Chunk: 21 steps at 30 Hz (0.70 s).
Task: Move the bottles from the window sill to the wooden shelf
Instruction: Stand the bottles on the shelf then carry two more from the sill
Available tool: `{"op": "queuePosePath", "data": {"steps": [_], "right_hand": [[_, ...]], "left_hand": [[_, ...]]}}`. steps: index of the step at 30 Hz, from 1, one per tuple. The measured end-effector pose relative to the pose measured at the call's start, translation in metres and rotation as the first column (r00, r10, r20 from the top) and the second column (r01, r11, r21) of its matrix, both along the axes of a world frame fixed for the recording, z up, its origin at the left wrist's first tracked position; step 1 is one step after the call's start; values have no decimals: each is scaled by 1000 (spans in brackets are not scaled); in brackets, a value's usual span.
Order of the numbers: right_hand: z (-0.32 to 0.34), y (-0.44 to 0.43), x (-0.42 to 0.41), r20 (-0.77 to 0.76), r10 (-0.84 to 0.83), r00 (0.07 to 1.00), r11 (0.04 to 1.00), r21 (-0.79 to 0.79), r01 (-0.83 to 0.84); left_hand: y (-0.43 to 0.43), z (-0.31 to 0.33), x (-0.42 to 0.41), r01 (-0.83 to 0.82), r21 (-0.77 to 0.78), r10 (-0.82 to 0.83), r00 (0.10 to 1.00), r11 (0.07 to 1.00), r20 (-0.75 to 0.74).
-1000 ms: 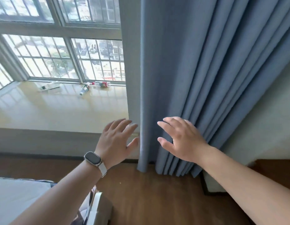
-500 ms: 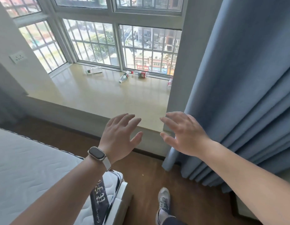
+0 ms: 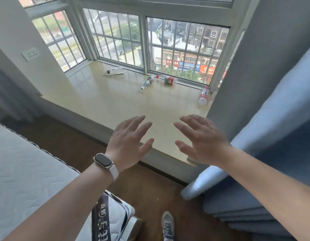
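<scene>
Sunlight comes through a big barred window onto a wide, pale window sill. Four plastic bottles lie on their sides at the back of the sill, close to the glass. A clear bottle is far left. A green-label bottle and a red-label bottle lie near each other in the middle. Another bottle with a red label lies at the right, next to the wall by the blue curtain.

The left hand, with a watch on its wrist, and the right hand are held out over the front edge of the sill. All the fingers are spread wide and hold nothing. Both hands are well apart from the bottles, so I think the person is only walking up and getting ready to reach.

No bottle has been picked up yet. The wooden shelf is not in view. A white mattress sits at the left, and one shoe stands on the brown floor.
</scene>
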State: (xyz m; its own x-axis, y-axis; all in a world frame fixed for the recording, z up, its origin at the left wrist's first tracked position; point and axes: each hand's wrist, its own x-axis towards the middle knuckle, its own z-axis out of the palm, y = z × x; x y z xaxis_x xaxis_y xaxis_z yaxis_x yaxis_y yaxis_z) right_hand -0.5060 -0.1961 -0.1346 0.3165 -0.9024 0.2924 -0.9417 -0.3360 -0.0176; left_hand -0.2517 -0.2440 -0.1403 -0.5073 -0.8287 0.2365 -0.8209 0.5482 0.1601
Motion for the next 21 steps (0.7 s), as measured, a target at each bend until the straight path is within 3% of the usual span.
{"op": "queuePosePath", "data": {"steps": [21], "right_hand": [[10,-175,-48,38,-108,993,994,25,107]], "left_hand": [[-190,2,-69,47,-43,-48,999,998,-17]]}}
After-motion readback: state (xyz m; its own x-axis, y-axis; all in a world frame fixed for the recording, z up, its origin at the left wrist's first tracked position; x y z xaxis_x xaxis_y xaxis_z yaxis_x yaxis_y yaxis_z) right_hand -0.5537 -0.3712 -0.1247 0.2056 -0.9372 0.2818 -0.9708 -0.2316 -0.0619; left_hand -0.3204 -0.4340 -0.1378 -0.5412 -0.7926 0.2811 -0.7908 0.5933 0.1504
